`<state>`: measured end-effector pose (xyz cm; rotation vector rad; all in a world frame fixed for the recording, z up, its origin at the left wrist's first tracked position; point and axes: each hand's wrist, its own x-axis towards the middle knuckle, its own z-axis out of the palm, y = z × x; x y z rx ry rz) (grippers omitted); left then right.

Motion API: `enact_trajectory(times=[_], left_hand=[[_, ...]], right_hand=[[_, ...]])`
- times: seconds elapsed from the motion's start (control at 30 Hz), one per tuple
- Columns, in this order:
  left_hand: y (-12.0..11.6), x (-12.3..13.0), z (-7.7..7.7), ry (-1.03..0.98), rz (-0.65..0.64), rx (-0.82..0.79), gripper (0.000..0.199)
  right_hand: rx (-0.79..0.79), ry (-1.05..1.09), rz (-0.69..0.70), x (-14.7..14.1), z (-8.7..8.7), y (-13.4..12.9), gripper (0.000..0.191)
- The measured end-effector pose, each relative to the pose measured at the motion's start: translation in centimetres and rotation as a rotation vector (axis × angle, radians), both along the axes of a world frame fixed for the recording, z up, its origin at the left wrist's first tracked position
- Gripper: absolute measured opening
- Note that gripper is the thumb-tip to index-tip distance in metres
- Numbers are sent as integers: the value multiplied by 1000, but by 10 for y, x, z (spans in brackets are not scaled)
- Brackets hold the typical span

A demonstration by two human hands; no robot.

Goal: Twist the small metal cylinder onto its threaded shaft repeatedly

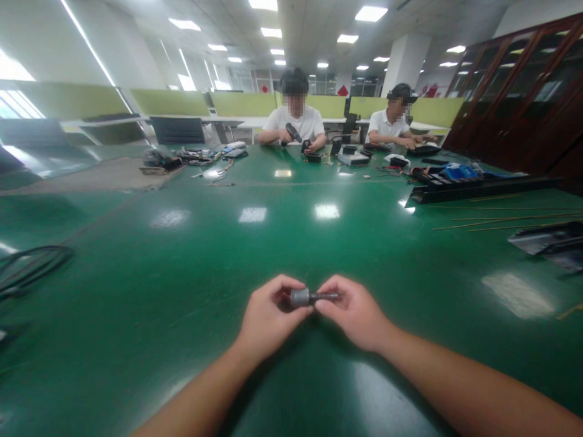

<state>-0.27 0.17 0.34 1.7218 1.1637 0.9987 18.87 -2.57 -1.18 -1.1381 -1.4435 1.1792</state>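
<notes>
Gray cylinder (pixel 299 297) and dark shaft (pixel 325 296) sat aligned at lower center, left hand (pixel 268 312) clamped on the former, right hand (pixel 359 312) pinching the latter; full joining was unclear.

Not a word or number can be read here, as far off a red diamond sign (pixel 265 88) and a second red diamond (pixel 342 90), farther right, show too small!

bright ceiling lights (pixel 371 13), green partitions (pixel 170 103), dark wooden cabinet (pixel 514 97)
</notes>
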Motion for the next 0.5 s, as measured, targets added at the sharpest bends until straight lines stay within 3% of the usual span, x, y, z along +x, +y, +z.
enact_trajectory(times=[0.5], left_hand=[[1,0,1,-68,23,-11,29]], right_hand=[[-13,-8,-50,3,-1,2,14]])
